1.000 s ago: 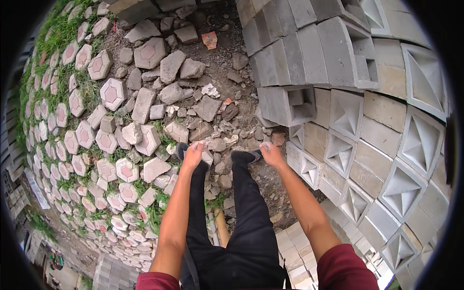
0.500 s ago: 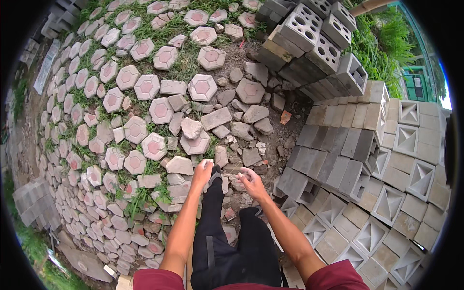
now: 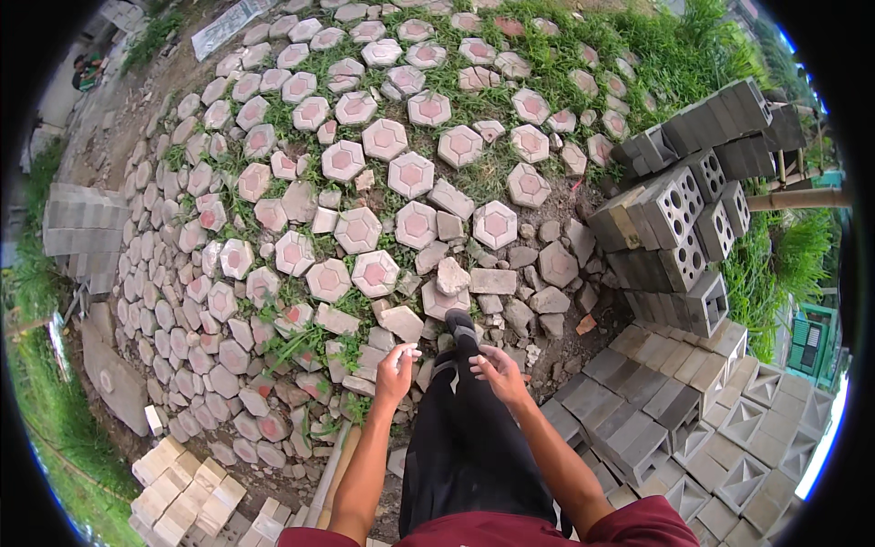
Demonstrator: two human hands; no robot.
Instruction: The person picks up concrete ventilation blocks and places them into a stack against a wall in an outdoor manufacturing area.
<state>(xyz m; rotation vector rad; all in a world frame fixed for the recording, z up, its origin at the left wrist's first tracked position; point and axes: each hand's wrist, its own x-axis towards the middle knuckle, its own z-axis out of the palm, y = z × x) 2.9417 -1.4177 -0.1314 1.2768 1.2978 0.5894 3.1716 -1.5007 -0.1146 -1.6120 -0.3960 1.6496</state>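
At 8 o'clock from the forward dark shoe (image 3: 460,325), the left hand (image 3: 398,367) has curled fingers, though whether they pinch anything small I cannot tell; a hexagonal paver (image 3: 437,303) bearing a stone chunk (image 3: 451,276) lies at 11 o'clock, just beyond the toe. The right hand (image 3: 501,369), at 5 o'clock, appears empty, thumb and fingers apart, near stacked concrete blocks (image 3: 629,401) at 4 o'clock; the stance suggests walking, which calls for firm footing.

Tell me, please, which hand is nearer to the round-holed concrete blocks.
Right. The right hand is below and left of the round-holed concrete blocks in the picture; the left hand is farther left.
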